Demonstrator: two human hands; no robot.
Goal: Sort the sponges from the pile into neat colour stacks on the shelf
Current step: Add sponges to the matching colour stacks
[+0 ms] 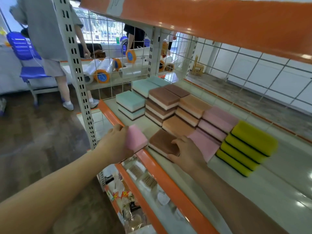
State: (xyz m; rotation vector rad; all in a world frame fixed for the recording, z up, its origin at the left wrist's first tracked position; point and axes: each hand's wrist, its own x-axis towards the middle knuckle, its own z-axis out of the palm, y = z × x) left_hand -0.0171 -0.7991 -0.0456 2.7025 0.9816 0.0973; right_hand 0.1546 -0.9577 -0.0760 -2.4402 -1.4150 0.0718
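Sorting appears largely complete: on the cream metal shelf with orange front rim [168,176] stand stacks of rectangular foam sponges in mint green [130,104], dark brown [163,103], light orange [192,108], pink [217,121] and yellow with dark scouring backs [248,146]. Still unstacked are the pink foam sponge [136,140] gripped in the curled fingers of the left hand [116,144] above the front rim, and the brown sponge [162,143] lying flat near that rim, pinched between thumb and fingers of the right hand [185,151]; a single orange [177,127] and pink sponge [205,144] lie just beside it
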